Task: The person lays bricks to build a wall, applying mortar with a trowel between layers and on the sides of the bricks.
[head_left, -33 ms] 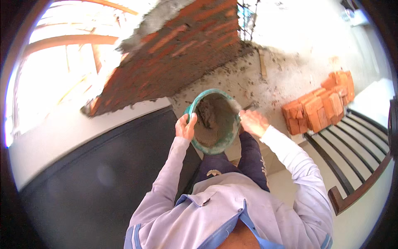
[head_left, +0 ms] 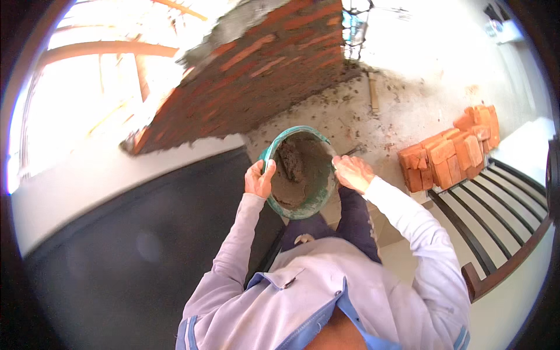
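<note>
A green bucket point(head_left: 314, 206) with wet grey mortar point(head_left: 294, 186) inside is held up in front of my body, above my legs. My left hand point(head_left: 260, 178) is closed on the left side of its rim, thumb on top. On the opposite side my right hand point(head_left: 352, 172) has its fingers curled on the rim. A small dark tool point(head_left: 356, 150), too unclear to name for sure, shows just beyond my right hand; whether I touch it I cannot tell.
An unfinished brick wall point(head_left: 251, 76) with a ragged mortar edge stands ahead. A wooden plank point(head_left: 373, 93) lies on the splattered floor. Stacked red bricks point(head_left: 443, 160) and a black metal railing point(head_left: 483, 252) are at my right, a large dark surface point(head_left: 146, 233) at my left.
The surroundings sit slightly shifted in the picture, as from a small head movement. The bucket and both hands keep almost the same position and grip.
</note>
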The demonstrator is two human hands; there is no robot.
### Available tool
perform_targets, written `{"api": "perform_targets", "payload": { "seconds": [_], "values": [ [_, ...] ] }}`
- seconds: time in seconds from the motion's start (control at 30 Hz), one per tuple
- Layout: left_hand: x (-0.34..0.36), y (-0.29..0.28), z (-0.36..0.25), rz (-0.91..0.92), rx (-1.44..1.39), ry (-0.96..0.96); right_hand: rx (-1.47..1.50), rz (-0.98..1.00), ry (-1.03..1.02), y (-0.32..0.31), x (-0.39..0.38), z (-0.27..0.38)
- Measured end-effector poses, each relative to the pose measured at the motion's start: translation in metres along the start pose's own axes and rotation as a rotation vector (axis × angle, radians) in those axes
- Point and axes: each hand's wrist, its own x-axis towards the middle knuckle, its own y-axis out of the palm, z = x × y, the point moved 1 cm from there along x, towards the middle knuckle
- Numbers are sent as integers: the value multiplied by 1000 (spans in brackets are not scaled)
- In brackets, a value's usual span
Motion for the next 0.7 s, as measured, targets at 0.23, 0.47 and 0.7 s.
{"api": "perform_targets", "payload": {
  "seconds": [0.23,0.47,0.7],
  "values": [
    [-86,-113,-66,-116,-588,29,510,313,-250,-52,-1,105],
    [-131,-132,-60,-405,-776,153,382,430,-375,-116,-18,175],
    [-117,-146,-24,-464,-813,161,253,234,-478,-132,-15,213]
  ]
}}
